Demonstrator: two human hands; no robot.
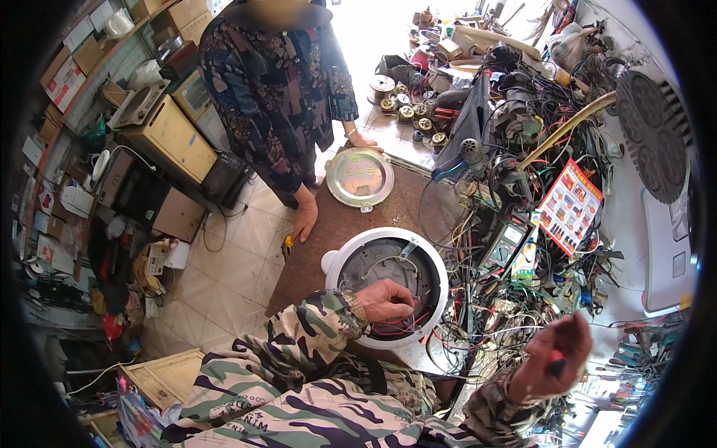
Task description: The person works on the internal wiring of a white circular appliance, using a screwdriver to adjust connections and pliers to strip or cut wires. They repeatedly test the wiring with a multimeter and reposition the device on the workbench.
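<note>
My left hand [383,301] is closed over the near side of a round white appliance housing [442,287] lying open on the brown table. Its fingertips are pinched together, and what they hold is hidden. Below the hand, red wires [399,325] run inside the housing, and its dark inner base [364,278] is partly covered by the hand. Off to the right my right hand [559,357] is raised above a mass of wires, its fingers curled round a small red and dark handled tool [556,363]. Motion blurs that hand, so the tool's kind cannot be made out.
A round metal cover plate [360,178] lies farther back on the brown table [314,261]. A person [272,104] in a patterned shirt leans hands on the table's far edges. Tangled wires, a multimeter [506,243] and a red leaflet [571,205] crowd the right side.
</note>
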